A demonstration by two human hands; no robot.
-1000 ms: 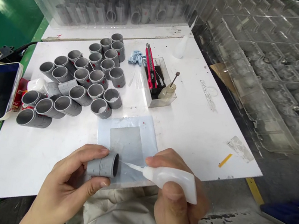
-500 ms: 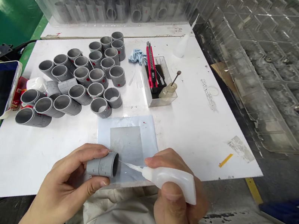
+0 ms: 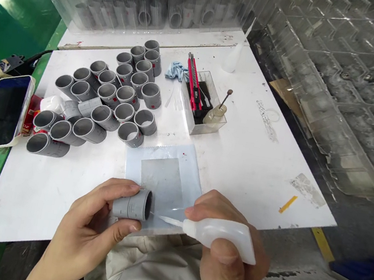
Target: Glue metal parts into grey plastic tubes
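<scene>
Thumb and fingers of my left hand (image 3: 91, 229) grip a short grey plastic tube (image 3: 131, 204) lying on its side, its open end turned right. My right hand (image 3: 229, 255) is wrapped round a white squeeze bottle (image 3: 220, 234) with a long thin nozzle. The nozzle points left at the tube's open end; whether its fine tip touches the rim is too small to tell. Both are above the front edge of a light blue cloth (image 3: 192, 169), on which lies a grey square sheet (image 3: 161, 178).
Several grey tubes (image 3: 107, 94) stand or lie at the left. A clear box (image 3: 206, 129) holds a red utility knife (image 3: 193, 82) and a small jar (image 3: 215, 114). A second squeeze bottle (image 3: 233, 57), a blue rag (image 3: 175, 70), a phone (image 3: 2, 113) and clear trays (image 3: 358, 91) surround.
The whole view has shifted slightly, with the table appearing further right. The bottle's nozzle has drawn back a little and lower from the tube's mouth. Both hands keep their grip.
</scene>
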